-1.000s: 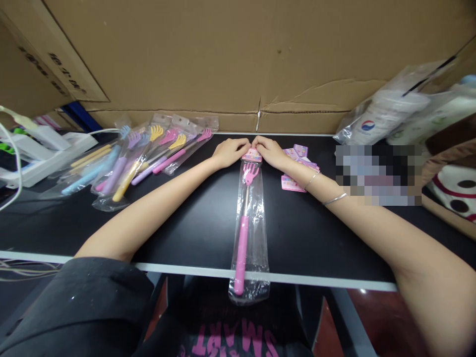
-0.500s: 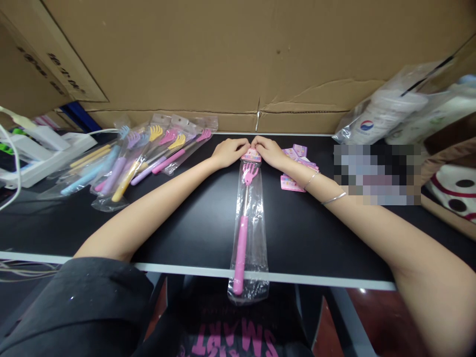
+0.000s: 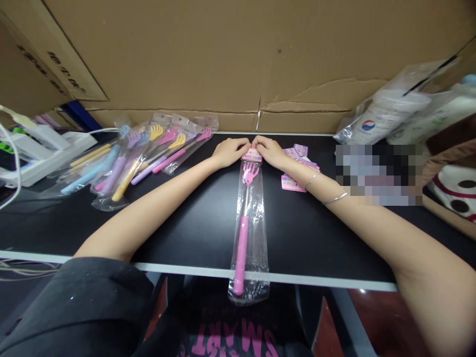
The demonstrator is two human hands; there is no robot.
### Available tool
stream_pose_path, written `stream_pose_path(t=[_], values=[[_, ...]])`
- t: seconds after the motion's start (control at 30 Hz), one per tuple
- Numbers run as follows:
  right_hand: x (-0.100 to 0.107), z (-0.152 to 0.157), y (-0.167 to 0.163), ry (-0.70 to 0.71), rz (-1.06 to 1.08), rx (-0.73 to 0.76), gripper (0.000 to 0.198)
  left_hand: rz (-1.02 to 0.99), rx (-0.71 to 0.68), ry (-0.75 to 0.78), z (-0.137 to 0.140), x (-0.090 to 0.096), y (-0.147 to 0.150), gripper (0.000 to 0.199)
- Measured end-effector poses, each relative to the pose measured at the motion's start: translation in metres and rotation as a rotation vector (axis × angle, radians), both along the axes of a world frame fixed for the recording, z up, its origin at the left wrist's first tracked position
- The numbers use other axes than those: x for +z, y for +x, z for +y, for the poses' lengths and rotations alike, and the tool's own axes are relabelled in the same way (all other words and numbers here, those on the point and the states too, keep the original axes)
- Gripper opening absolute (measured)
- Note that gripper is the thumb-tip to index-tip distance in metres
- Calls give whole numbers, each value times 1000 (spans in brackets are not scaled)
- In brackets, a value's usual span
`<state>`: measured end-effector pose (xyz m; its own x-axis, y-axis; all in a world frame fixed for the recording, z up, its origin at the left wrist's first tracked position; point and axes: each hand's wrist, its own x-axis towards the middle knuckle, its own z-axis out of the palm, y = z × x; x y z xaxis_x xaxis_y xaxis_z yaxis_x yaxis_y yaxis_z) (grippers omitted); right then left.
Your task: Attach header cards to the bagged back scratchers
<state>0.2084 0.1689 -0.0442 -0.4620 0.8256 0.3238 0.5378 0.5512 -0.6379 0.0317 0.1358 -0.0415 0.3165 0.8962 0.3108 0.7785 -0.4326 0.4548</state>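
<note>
A pink back scratcher [image 3: 242, 243] lies in a clear plastic bag [image 3: 257, 223], hand-shaped end away from me, its handle sticking out past the table's front edge. At the bag's far end is a small pink printed card [image 3: 252, 154]. My left hand [image 3: 229, 151] and my right hand [image 3: 270, 151] meet there, fingers curled and pinching the card from both sides at its top. The fingertips partly hide its upper edge. Beside my right wrist, several similar pink and purple cards [image 3: 293, 182] lie in a loose pile, partly covered by my forearm.
Several bagged back scratchers [image 3: 121, 171] in blue, purple, yellow and pink lie in a heap on the left of the black table [image 3: 186, 223]. A white power strip [image 3: 48, 153] is at far left. A bagged plastic cup [image 3: 386, 114] stands back right, before a cardboard wall [image 3: 208, 59].
Almost nothing differs; both hands stay at the card, and the view has shifted very slightly.
</note>
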Motion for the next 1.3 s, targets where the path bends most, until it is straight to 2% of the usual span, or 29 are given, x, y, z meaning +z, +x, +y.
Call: stream_pose_path(t=[1.3], values=[[-2, 2, 0, 26, -7, -6, 13, 39, 2, 14, 0, 0, 0, 37]])
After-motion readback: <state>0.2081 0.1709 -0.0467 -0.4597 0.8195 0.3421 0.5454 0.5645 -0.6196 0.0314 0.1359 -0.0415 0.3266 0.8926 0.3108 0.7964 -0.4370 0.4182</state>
